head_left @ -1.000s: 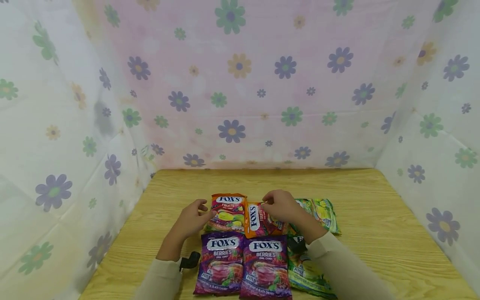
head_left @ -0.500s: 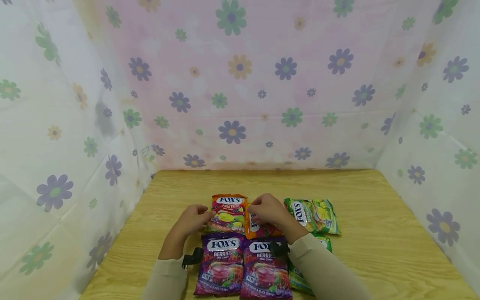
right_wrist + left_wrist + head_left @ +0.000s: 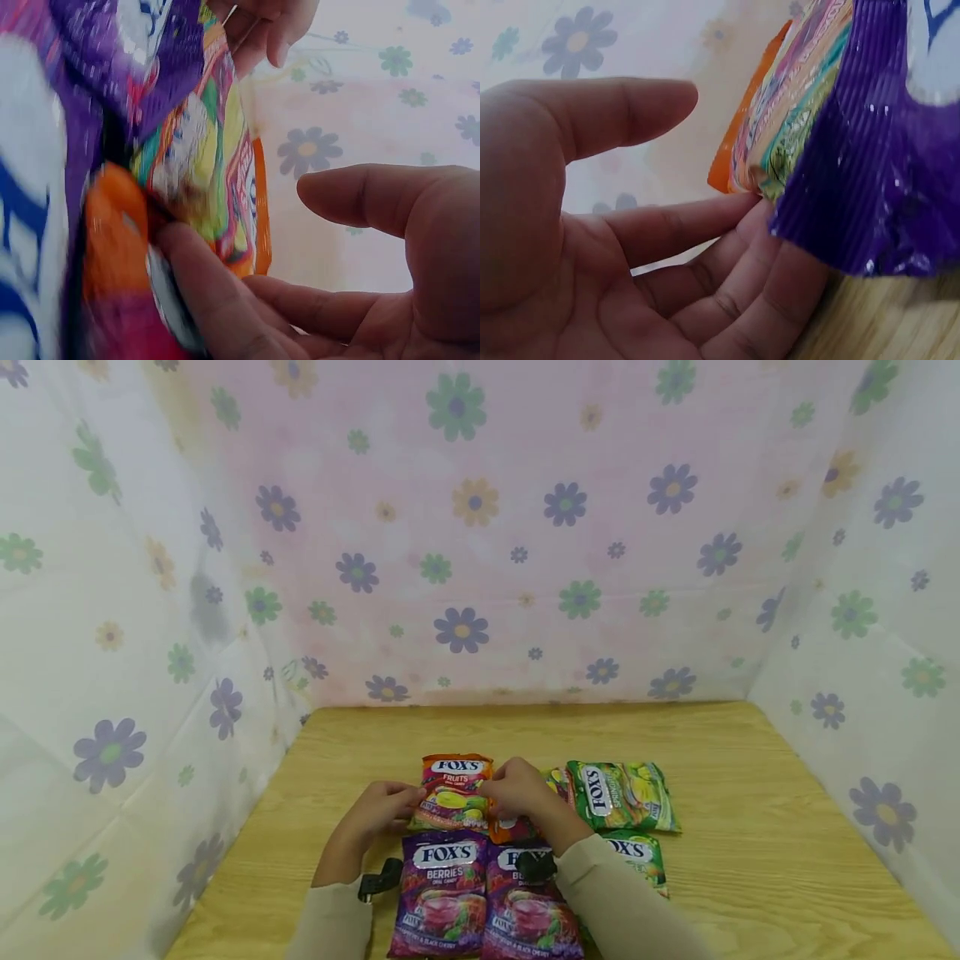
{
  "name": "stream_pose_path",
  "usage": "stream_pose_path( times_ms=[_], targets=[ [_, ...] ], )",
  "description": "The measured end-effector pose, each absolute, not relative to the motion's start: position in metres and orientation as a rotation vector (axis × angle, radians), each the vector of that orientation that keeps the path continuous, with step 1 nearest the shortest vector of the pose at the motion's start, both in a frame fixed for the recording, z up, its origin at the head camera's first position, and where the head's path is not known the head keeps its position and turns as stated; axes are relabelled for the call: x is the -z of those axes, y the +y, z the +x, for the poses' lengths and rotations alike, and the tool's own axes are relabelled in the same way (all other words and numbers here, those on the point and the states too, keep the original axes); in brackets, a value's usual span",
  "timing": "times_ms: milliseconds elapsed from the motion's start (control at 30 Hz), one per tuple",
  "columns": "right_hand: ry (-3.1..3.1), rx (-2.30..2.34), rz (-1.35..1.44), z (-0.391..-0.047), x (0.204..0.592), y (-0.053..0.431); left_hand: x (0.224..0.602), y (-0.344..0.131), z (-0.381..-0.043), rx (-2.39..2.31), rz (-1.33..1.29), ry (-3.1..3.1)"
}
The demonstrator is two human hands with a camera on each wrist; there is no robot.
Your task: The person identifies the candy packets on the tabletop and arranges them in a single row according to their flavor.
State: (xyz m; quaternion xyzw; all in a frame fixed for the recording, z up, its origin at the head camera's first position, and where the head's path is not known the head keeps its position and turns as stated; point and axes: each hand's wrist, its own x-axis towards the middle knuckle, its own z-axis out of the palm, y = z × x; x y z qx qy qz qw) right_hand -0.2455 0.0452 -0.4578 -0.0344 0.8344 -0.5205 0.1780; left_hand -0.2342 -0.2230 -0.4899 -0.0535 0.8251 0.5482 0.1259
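Tabletop (image 3: 750, 843) carries the left orange packet (image 3: 450, 789) directly between the two hands, at twelve o'clock from the left purple packet (image 3: 442, 897). The left hand (image 3: 382, 806) is at its nine o'clock edge without a grip: the thumb stands off the wrapper while the other fingers reach to the packet's side. The right hand (image 3: 517, 789) is at its three o'clock edge, likewise ungripped, with thumb clear and fingers beside the right orange packet (image 3: 513, 832), which this hand mostly covers. Whether the left orange packet has an edge raised I cannot tell.

Uneven pressure from nine and three o'clock could, I judge, turn that packet askew or buckle its soft wrapper. With the right fingers so close to the right orange packet, a careless sweep might drag it too. Pulling toward six o'clock could make the orange bottom seal ride over the left purple packet's top, since the two sit so tight. The right wrist camera (image 3: 536, 866) appears over the right purple packet (image 3: 528, 906); a low forearm might snag it. Toward four o'clock, the right sleeve (image 3: 622, 902) partly hides the lower green packet (image 3: 645, 860) and could nudge it against the upper green packet (image 3: 622, 797).
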Motion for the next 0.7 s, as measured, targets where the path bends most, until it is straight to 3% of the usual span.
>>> stream_pose_path(
  times_ms=[700],
  targets=[
    [2.39, 1.48, -0.166, -0.244, 0.467, 0.027, 0.495, -0.238, -0.231, -1.773, -0.077, 2.249]
  ],
)
